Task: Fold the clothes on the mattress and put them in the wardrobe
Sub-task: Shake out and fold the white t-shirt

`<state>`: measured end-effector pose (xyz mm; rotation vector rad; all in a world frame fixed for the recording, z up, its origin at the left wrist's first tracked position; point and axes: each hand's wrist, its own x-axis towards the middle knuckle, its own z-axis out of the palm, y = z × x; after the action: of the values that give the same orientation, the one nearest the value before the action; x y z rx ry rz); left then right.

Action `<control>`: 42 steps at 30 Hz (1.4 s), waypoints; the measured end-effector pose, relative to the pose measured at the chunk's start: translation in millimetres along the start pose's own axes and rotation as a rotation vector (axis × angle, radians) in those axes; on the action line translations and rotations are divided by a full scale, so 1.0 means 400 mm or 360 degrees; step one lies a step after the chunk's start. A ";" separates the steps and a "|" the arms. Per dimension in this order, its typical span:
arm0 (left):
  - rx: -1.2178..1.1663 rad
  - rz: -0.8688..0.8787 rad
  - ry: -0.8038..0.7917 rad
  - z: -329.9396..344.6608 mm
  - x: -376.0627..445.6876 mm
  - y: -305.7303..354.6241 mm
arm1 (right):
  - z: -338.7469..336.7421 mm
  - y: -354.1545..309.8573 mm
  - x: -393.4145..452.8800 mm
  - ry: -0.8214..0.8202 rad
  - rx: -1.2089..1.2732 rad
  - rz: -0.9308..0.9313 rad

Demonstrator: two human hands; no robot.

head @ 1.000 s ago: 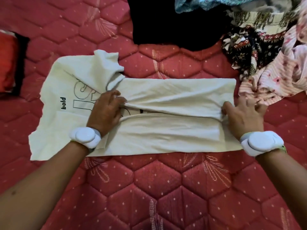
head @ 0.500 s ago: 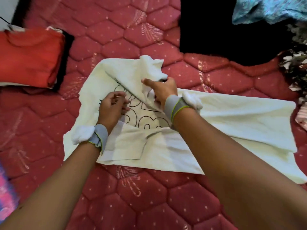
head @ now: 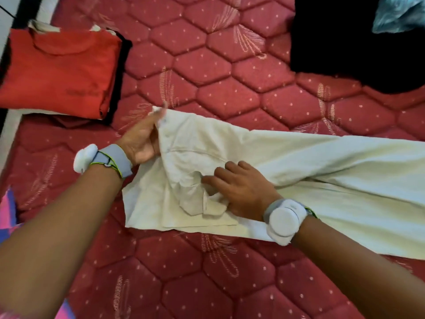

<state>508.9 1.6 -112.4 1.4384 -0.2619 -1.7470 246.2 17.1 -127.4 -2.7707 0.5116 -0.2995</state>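
A cream T-shirt (head: pixel 299 162) lies lengthwise across the red quilted mattress (head: pixel 207 77), folded into a long strip. My left hand (head: pixel 142 139) grips the shirt's upper left edge, palm turned up, and lifts that flap over the body. My right hand (head: pixel 239 192) lies flat on the shirt's left part, fingers spread, pressing down a bunched sleeve. The printed front is hidden under the fold.
A folded red garment (head: pixel 59 72) lies on a small stack at the mattress's far left. Black cloth (head: pixel 356 42) and a blue patterned piece (head: pixel 400 14) lie at the back right. Pink fabric (head: pixel 9 215) shows at the left edge.
The left side of the shirt has been folded over, hiding the print. My right hand moved down onto the sleeve; my left hand shifted to the upper edge.
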 end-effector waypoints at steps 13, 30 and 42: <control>0.1333 0.1514 0.0843 -0.022 -0.060 -0.029 | -0.022 -0.011 0.016 -0.0201 0.0326 0.0208; 0.1380 0.0934 0.0534 0.075 -0.109 -0.144 | -0.087 0.088 0.086 0.0377 0.2006 0.1840; 0.1398 0.0945 0.0462 0.017 -0.055 -0.118 | -0.057 0.162 0.067 0.0754 0.1479 0.2191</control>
<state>480.8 44.2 -124.1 1.9116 -1.2664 -0.9245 244.6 -56.4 -123.9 -1.0429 1.6554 -0.5977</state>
